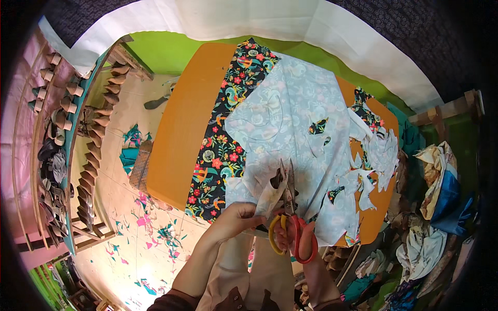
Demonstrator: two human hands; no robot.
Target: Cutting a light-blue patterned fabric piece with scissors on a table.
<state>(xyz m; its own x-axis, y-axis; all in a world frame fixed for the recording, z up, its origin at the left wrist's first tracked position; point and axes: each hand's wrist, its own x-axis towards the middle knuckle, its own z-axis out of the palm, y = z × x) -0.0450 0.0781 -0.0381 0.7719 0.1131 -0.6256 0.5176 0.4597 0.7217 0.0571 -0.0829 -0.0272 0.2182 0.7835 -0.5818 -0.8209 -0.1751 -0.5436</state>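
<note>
My right hand (307, 237) is closed around scissors (290, 199) with one red and one yellow handle loop. Their blades point away from me and stand slightly apart at the tips. My left hand (236, 220) pinches a small pale fabric piece (268, 199) right beside the blades; a dark patch shows on it. Beneath and beyond both hands, a large floral fabric (298, 114) lies mostly pale side up, with a curved outline marked on it. Along its left side the black, brightly flowered face (220, 150) shows. Small holes in the cloth reveal more dark print.
The fabric rests on an orange-brown table (181, 109). Ragged offcuts (381, 155) are heaped at its right side. Shoe lasts (91, 166) line racks on the left. Coloured scraps (168, 233) litter the floor. Crumpled cloths (423, 249) are piled at the right.
</note>
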